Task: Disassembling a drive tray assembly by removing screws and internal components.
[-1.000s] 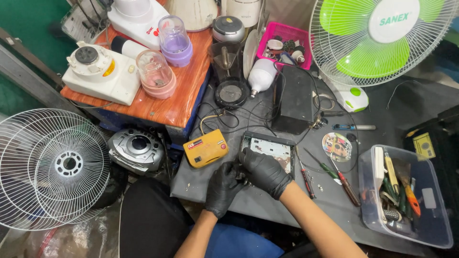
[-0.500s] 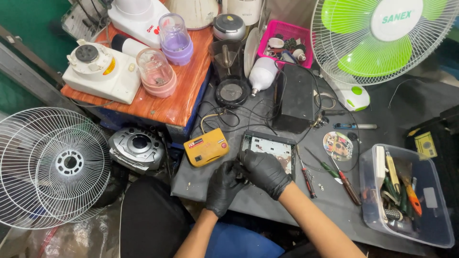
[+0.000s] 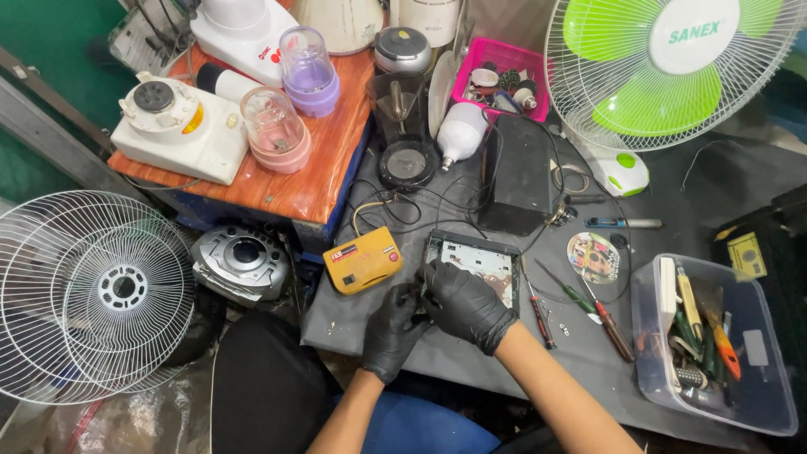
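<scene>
Both my hands wear black gloves and meet at the near left corner of an opened flat metal device [image 3: 477, 257] with a grey circuit panel, lying on the dark worktop [image 3: 471, 361]. My right hand [image 3: 464, 303] lies over that corner, fingers curled on it. My left hand [image 3: 393, 329] presses in from the left, fingertips against the device's edge; what it pinches is hidden. A yellow box-shaped meter [image 3: 363, 260] with wires sits just left of the device.
Screwdrivers [image 3: 580, 311] and a disc [image 3: 593, 257] lie right of the device. A clear tub of tools [image 3: 714, 345] stands at the far right. Behind are a black box [image 3: 517, 172], a green fan [image 3: 664, 76], and a wooden stand with blender parts [image 3: 269, 126]. A fan grille [image 3: 84, 294] lies left.
Both hands stay at the device's corner with only small finger shifts. The view has tilted slightly.
</scene>
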